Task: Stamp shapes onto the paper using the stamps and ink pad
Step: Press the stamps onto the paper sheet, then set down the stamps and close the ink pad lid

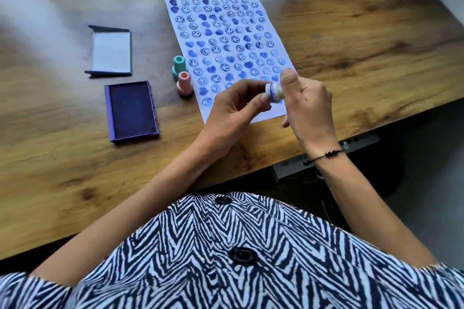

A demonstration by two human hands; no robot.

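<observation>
Both hands lifted over paper, near its 6 o'clock edge. Right hand wraps white stamp; left hand fingertips pinch its inked end. Stamp looks light, rigid, small; hold barrel, avoid wet face. Open ink pad at 9 o'clock, 2 stamps between.

You will find no readable words, numbers or brand names anywhere here. The only signs are the blue stamped marks covering your paper: round smiley faces, solid hearts and ringed crescent-like shapes, set in rough rows. The ink pad, its lid and the 2 standing stamps carry no label you could read.
</observation>
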